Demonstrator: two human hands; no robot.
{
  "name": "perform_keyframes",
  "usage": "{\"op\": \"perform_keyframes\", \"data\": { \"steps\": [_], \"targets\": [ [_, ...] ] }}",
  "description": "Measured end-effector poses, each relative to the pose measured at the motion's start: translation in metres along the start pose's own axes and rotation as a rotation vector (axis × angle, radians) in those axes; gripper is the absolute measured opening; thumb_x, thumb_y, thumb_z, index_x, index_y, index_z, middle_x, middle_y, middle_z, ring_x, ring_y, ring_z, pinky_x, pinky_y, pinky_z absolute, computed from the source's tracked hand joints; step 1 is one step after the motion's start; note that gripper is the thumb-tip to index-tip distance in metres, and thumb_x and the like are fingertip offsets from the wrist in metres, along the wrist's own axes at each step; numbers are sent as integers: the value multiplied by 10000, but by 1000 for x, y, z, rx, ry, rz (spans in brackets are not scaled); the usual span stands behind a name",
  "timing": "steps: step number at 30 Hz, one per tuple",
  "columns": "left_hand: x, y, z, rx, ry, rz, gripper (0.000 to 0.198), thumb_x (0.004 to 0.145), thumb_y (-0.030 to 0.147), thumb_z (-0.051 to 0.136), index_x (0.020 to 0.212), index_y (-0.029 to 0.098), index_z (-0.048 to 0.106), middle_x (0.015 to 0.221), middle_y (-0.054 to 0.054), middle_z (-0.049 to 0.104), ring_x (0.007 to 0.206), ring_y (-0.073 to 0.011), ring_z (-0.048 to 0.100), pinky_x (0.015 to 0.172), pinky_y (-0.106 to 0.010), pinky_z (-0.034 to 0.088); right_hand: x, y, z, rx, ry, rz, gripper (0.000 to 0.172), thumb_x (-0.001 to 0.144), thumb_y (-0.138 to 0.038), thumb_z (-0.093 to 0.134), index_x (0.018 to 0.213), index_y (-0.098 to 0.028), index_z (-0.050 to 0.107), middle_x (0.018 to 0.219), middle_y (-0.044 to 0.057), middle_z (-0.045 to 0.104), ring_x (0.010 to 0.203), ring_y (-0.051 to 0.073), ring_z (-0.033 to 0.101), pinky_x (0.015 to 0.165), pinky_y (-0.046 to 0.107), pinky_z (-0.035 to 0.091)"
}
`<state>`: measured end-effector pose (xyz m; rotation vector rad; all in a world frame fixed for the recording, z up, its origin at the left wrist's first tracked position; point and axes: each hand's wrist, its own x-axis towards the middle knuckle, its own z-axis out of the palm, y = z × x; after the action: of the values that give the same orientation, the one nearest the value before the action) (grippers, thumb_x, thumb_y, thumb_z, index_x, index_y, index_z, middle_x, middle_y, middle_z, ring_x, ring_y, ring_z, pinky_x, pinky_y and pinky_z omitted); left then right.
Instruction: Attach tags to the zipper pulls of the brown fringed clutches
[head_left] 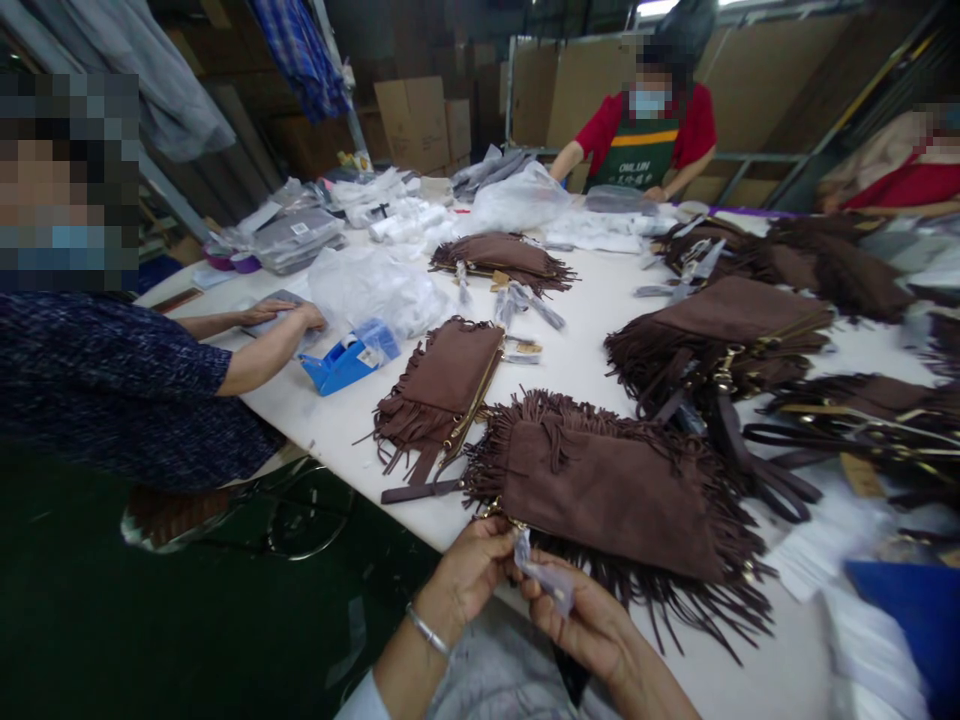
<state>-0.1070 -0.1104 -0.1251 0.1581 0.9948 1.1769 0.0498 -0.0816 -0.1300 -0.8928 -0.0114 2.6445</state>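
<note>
A brown fringed clutch bag (607, 490) lies at the table's near edge, its gold-coloured hardware towards me. My left hand (476, 570), with a bangle on the wrist, pinches the bag's metal clasp (495, 512) at its near left corner. Between the fingers of my right hand (577, 615) is a small clear plastic sleeve (551, 580), which hangs by the clasp. My fingertips hide where sleeve and clasp meet. A smaller fringed bag (457, 370) rests just beyond, with its wrist strap (420, 491) near my left hand.
More fringed bags (735, 320) are piled at the right. A blue tape dispenser (341, 365) and clear plastic bags (375, 285) sit at the left, where a co-worker's hands (289, 315) handle a grey packet. Another person (645, 130) works across the white table (577, 345).
</note>
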Motion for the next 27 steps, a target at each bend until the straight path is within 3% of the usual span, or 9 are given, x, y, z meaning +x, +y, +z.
{"op": "perform_keyframes", "data": {
  "steps": [4, 10, 16, 19, 25, 27],
  "targets": [
    [-7, 0, 6, 153, 117, 102, 274, 644, 304, 801, 747, 87, 668, 687, -42, 632, 580, -114, 545, 582, -238, 419, 0, 3, 0, -65, -18, -44, 276, 659, -77, 773, 900, -123, 649, 782, 28, 676, 613, 84, 644, 550, 143, 514],
    [-18, -1, 7, 177, 104, 142, 301, 728, 380, 719, 827, 96, 694, 766, -63, 655, 686, -141, 572, 683, -264, 450, -2, 11, 3, -181, 84, -171, 316, 608, -148, 829, 860, -132, 638, 724, 13, 673, 561, 91, 628, 494, 157, 483],
    [-16, -1, 14, 282, 202, 123, 298, 657, 384, 751, 631, 126, 603, 618, -13, 578, 549, -112, 495, 534, -236, 364, 0, 19, 7, -339, 162, -278, 346, 637, -267, 818, 860, -170, 571, 700, -9, 659, 580, 106, 623, 483, 171, 454],
    [-11, -4, 17, 393, 268, 155, 243, 681, 347, 703, 653, 129, 601, 578, 4, 541, 508, -102, 455, 491, -228, 314, 2, 23, 11, -409, 196, -307, 347, 644, -301, 792, 851, -178, 542, 684, -20, 641, 566, 98, 600, 492, 177, 452],
    [-2, -13, 17, 433, 184, 291, 194, 737, 305, 659, 809, 124, 647, 742, -36, 621, 659, -139, 540, 600, -235, 391, 1, 23, 10, -646, 277, -398, 435, 628, -482, 787, 814, -198, 516, 562, -85, 536, 457, 84, 523, 459, 201, 456],
    [-2, -15, 16, 427, 186, 286, 230, 757, 344, 657, 811, 120, 657, 728, -39, 625, 646, -140, 540, 594, -233, 386, -1, 18, 8, -743, 341, -448, 481, 620, -545, 781, 838, -190, 541, 579, -68, 571, 448, 90, 534, 443, 205, 455]
  ]
}}
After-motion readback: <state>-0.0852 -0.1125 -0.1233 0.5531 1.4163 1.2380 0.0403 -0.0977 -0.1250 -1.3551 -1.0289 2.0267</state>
